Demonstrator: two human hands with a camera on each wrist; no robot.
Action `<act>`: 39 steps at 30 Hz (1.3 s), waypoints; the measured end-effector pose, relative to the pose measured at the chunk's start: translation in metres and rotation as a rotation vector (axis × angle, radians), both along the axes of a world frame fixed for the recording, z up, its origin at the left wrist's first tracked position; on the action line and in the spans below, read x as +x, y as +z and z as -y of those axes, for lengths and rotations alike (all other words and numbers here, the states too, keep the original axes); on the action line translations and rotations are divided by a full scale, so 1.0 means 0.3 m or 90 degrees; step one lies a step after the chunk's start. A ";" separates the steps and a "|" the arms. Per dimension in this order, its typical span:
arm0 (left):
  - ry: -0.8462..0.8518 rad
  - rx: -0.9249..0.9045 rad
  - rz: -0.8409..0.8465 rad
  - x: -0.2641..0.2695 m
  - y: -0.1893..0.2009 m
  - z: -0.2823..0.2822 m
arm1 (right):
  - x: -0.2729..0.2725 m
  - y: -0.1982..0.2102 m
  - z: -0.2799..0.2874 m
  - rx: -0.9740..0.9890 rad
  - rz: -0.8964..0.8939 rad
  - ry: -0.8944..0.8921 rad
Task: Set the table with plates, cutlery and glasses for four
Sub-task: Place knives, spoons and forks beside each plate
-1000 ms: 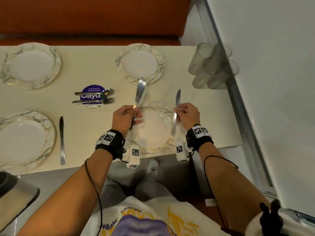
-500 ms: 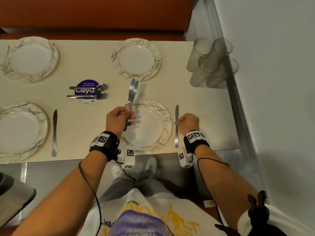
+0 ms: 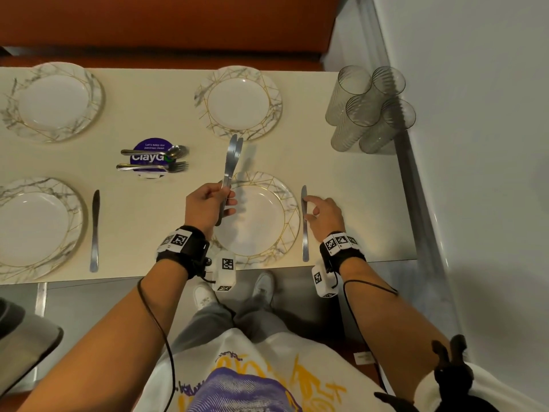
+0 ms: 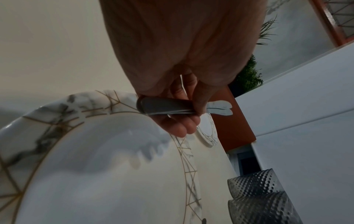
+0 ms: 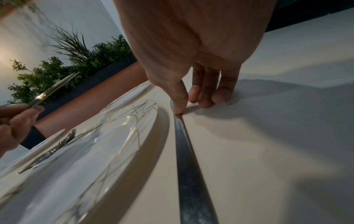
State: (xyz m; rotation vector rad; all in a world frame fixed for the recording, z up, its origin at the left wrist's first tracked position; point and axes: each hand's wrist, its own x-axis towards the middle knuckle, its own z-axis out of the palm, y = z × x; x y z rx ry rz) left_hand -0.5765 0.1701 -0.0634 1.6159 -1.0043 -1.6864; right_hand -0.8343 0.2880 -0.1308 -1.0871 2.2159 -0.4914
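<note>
Four marble-rimmed plates lie on the cream table (image 3: pixel 154 221). Over the left rim of the near right plate (image 3: pixel 289 203), my left hand (image 3: pixel 225 200) grips two knives (image 3: pixel 233 156) by their handles, blades pointing away. The left wrist view shows the same knives (image 4: pixel 162 106) pinched above that plate (image 4: pixel 95 166). A third knife (image 3: pixel 304 233) lies flat just right of the plate. My right hand (image 3: pixel 310 208) rests beside it with fingers relaxed. In the right wrist view the thumb (image 5: pixel 178 98) touches this knife (image 5: pixel 187 159) and the other fingers touch the table.
Several ribbed glasses (image 3: pixel 368 108) stand clustered at the far right corner by the wall. Spoons and forks (image 3: pixel 154 159) lie on a purple sticker mid-table. Another knife (image 3: pixel 95 230) lies right of the near left plate (image 3: pixel 35 227). An orange bench runs behind the table.
My right hand lowered its knife onto the table right of the near plate and loosened its grip. My left hand kept the two knives roughly in place.
</note>
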 end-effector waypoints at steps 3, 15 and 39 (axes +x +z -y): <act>-0.003 -0.001 -0.001 0.000 -0.002 0.002 | 0.003 -0.003 -0.004 0.000 0.001 0.007; -0.009 0.000 -0.002 0.022 0.003 0.005 | -0.001 0.005 0.005 -0.018 0.006 0.000; -0.166 -0.041 -0.021 0.457 0.175 0.272 | 0.546 0.478 0.654 -0.195 0.276 0.078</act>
